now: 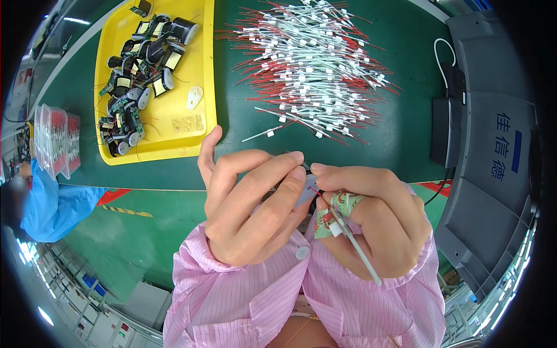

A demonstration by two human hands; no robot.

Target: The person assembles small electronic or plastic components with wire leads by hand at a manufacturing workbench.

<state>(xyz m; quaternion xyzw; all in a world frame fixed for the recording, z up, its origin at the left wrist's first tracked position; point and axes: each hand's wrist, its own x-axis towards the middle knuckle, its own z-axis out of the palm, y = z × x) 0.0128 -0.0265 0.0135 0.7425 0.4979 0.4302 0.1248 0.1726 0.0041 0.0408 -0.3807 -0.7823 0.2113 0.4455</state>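
Note:
Close to my chest, both hands are closed around one small part (306,192). Only its pale, rounded end shows; my fingers hide the rest. My left hand (249,203) grips it from the left, thumb raised away from it. The right hand (386,217) meets it with thumb and fingertips. A lead (362,259) with a red wire, a white tag and a pale sleeve slants across my right fingers, its red end at the part. Patterned tape (345,204) wraps a right finger. Beyond my hands, a large pile of similar leads (313,69) covers the green table (406,127).
At the left, a yellow tray (209,87) holds several black coil-and-circuit-board assemblies (145,64) and a loose white oval piece (195,98). Clear stacked boxes (55,142) stand on the table's left end. A black device (445,130) and a grey panel (493,133) border the right side. Someone's blue sleeve (52,203) is at far left.

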